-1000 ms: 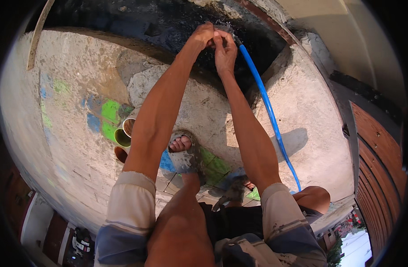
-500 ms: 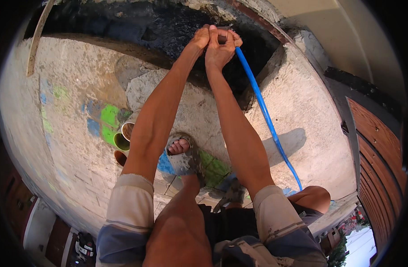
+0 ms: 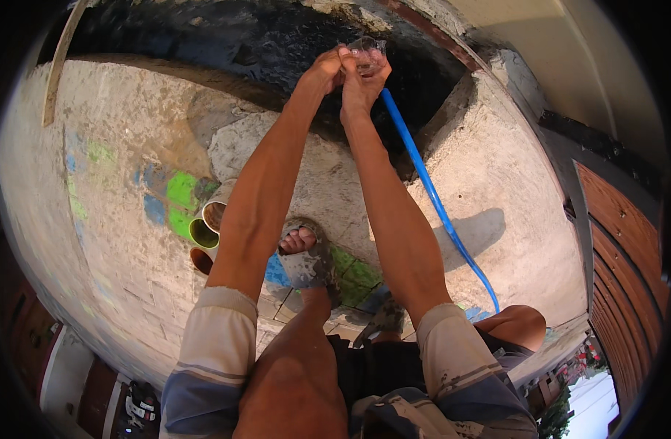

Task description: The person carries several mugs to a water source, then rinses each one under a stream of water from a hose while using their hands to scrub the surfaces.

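Observation:
My left hand (image 3: 323,69) and my right hand (image 3: 361,89) meet above the dark, wet channel (image 3: 181,33), their fingers closed and close together. The right one grips the end region of a blue hose (image 3: 423,175), which runs down from it across the pale concrete. Clear, glistening water or film (image 3: 370,50) shows over the fingertips; I cannot tell which. What the left fingers pinch is hidden.
Three round open tubes (image 3: 203,233) stand left of my sandalled foot (image 3: 299,249) on painted paving (image 3: 180,190). A thin strip (image 3: 57,77) lies across the channel's left end. A brown slatted panel (image 3: 619,256) is at the right.
Both hands have shifted slightly leftward from a second ago. The right hand's fingers changed position around the hose end, and the hose's upper part moved left with them.

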The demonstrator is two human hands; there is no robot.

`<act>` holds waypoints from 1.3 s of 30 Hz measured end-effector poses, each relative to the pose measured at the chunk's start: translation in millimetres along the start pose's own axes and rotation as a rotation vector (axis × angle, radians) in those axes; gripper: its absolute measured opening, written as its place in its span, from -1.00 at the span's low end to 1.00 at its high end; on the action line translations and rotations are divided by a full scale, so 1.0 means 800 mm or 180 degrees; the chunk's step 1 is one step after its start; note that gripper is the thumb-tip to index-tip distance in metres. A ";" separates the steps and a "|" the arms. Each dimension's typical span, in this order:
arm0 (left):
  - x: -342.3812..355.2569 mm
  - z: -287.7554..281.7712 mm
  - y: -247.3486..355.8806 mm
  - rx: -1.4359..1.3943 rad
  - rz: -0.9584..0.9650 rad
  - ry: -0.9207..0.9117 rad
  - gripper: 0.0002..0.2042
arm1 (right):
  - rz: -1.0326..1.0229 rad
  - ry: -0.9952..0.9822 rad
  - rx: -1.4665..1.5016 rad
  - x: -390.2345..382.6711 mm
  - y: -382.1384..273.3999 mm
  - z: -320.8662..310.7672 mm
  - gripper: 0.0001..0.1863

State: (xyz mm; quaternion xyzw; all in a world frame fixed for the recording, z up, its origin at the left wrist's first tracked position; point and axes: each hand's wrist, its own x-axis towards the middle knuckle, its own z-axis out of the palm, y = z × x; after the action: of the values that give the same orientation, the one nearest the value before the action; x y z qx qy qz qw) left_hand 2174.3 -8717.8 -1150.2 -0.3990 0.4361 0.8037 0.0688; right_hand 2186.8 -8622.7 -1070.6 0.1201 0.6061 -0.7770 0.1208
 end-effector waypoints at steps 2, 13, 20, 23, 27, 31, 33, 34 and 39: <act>-0.005 -0.007 0.020 0.0763 0.0149 0.0255 -0.63 | -0.0079 0.0152 0.0180 -0.008 -0.003 0.020 -0.20; -0.345 0.008 0.227 0.3341 0.1291 0.1044 -0.53 | 0.2529 -0.1687 0.1294 -0.067 -0.143 -0.011 -0.14; -0.491 -0.088 0.125 0.3828 0.1377 0.1774 -0.41 | -0.1768 -0.0787 -0.2444 -0.063 -0.282 -0.199 -0.32; -0.527 -0.104 0.049 0.4611 0.0926 0.1697 -0.23 | -0.1876 -0.0399 -0.2791 -0.050 -0.295 -0.299 -0.32; -0.534 -0.096 -0.018 0.4673 0.0600 0.1869 -0.15 | -0.2006 -0.0128 -0.3048 -0.041 -0.295 -0.378 -0.27; -0.522 -0.104 -0.041 0.4464 0.0732 0.2135 -0.21 | -0.2068 -0.0036 -0.3132 -0.039 -0.282 -0.397 -0.22; -0.520 -0.100 -0.038 0.4290 0.0914 0.2121 -0.24 | -0.2073 -0.0110 -0.3058 -0.040 -0.281 -0.404 -0.19; -0.518 -0.091 -0.034 0.4176 0.0981 0.2174 -0.24 | -0.2088 -0.0164 -0.3103 -0.038 -0.283 -0.411 -0.19; -0.493 -0.045 0.034 0.3714 0.1746 0.2150 -0.27 | -0.2605 0.0076 -0.3378 -0.061 -0.291 -0.387 -0.15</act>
State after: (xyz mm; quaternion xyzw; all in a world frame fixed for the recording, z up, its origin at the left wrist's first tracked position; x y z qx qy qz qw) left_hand 2447.5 -8667.9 -866.8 -0.4000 0.8754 0.2617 -0.0720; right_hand 2167.7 -8264.8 -915.4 -0.1866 0.9040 -0.3553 -0.1476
